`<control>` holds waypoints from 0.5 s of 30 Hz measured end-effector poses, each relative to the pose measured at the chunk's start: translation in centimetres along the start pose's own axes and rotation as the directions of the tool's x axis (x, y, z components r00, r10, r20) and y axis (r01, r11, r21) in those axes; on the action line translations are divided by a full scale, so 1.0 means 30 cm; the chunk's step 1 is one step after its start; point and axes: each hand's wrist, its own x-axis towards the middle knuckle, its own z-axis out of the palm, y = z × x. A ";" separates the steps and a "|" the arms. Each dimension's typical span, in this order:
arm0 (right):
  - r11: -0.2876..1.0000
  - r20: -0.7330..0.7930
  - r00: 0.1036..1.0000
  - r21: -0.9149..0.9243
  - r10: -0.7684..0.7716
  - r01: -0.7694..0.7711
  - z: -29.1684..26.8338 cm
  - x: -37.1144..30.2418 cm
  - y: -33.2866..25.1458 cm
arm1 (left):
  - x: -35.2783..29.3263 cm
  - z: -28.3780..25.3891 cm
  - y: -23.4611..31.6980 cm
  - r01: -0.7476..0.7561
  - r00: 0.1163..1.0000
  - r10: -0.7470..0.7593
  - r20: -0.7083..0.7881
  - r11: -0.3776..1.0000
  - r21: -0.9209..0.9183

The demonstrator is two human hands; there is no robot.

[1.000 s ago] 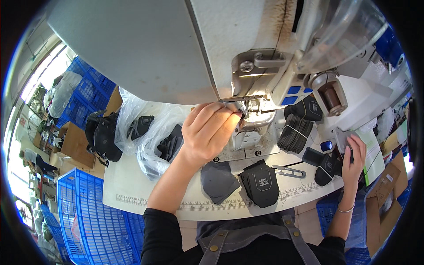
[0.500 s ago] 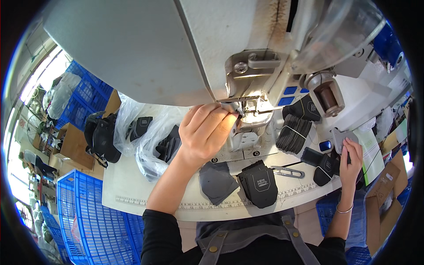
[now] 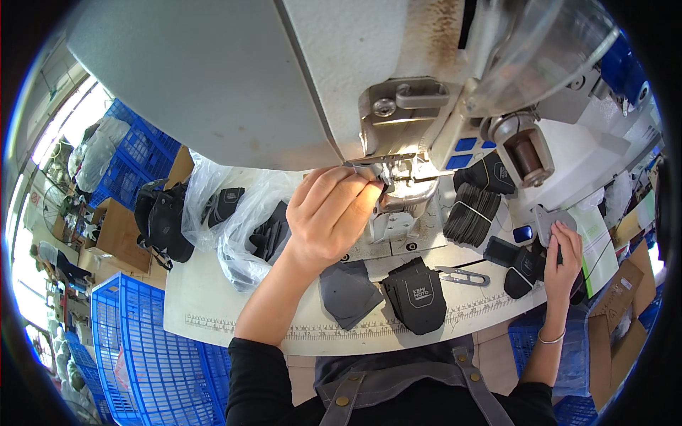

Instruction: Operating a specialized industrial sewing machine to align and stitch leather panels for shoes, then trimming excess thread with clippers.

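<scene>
My left hand (image 3: 330, 216) is closed at the needle area of a sewing machine (image 3: 408, 188), its fingertips pinched together. A bit of something dark shows at the fingertips, mostly hidden by them. Over at the right, my right hand (image 3: 565, 252) lies with fingers stretched out on a grey rounded plate (image 3: 547, 221). Between my arms, a pile of plain dark grey pieces (image 3: 348, 295) lies on the table beside a stack of black printed pieces (image 3: 415, 298). Small metal thread snips (image 3: 465, 277) rest to the right of that stack.
A banded bundle of dark pieces (image 3: 472, 215) and a folded black piece (image 3: 522, 270) lie right of the machine. Clear plastic bags (image 3: 245, 248) holding black pieces cover the table's left. Blue crates (image 3: 153, 348) stand at left; an open cardboard box (image 3: 625, 312) stands at right.
Almost nothing differs. My left hand stays at the needle area and my right hand on the grey plate; the whole view has shifted very slightly.
</scene>
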 end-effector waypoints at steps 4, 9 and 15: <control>1.000 -0.006 1.000 0.000 -0.002 0.002 0.002 -0.001 0.001 | -0.003 -0.001 -0.002 -0.008 1.000 0.008 0.001 1.000 0.000; 1.000 -0.013 1.000 -0.004 0.005 -0.006 0.005 -0.004 0.001 | -0.008 0.005 -0.015 -0.089 0.996 0.089 -0.022 0.995 0.033; 1.000 -0.022 1.000 -0.002 0.003 -0.003 0.009 -0.004 0.001 | -0.010 0.006 -0.013 -0.084 0.996 0.085 -0.030 0.996 0.028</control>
